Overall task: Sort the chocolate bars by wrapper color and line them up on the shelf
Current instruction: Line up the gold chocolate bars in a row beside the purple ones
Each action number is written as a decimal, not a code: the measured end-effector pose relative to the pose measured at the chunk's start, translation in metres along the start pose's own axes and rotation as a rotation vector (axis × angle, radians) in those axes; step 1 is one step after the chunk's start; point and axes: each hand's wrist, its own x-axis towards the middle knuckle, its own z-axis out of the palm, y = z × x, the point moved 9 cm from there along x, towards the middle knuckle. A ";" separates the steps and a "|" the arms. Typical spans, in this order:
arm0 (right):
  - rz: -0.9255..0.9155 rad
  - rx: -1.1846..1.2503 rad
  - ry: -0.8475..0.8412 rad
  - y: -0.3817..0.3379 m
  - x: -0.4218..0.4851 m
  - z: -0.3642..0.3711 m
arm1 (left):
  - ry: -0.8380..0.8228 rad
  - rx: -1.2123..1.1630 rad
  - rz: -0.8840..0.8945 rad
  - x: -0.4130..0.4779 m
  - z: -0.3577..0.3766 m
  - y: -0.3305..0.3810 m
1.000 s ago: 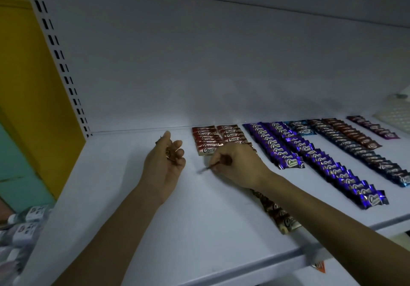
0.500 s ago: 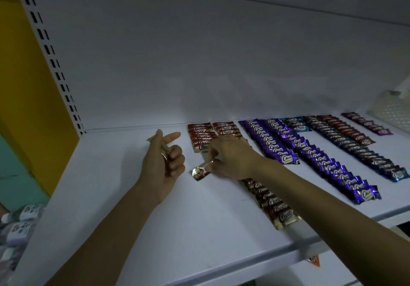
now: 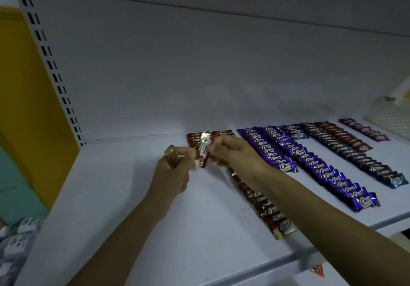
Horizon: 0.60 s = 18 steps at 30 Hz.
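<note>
Closest to the front edge of the white shelf (image 3: 133, 230) there's a row of brown Choco bars (image 3: 276, 218) running back under the right forearm. Just past that, the left hand (image 3: 172, 177) is curled round a little bunch of gold-ended bars (image 3: 171, 157), and the right hand (image 3: 235, 152) pinches a red-wrapped bar (image 3: 204, 150) upright above the shelf, right beside the left thumb. Behind them sit two short red rows (image 3: 193, 138) by the back wall, with purple rows (image 3: 273, 150) off to the right.

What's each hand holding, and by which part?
Right hand pinches a red-wrapped bar at its middle, by the side edge. Left hand grips gold-wrapped chocolate by its lower part, with the top end sticking out.
</note>
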 end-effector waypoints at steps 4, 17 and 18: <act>-0.093 -0.240 0.178 -0.009 0.016 -0.028 | 0.008 -0.186 -0.050 0.004 -0.003 -0.003; -0.245 -1.055 0.063 -0.005 0.045 0.002 | -0.010 -0.309 -0.073 0.006 -0.004 -0.006; -0.263 -1.095 0.063 -0.004 0.046 0.003 | -0.028 -0.324 -0.074 0.006 -0.002 -0.006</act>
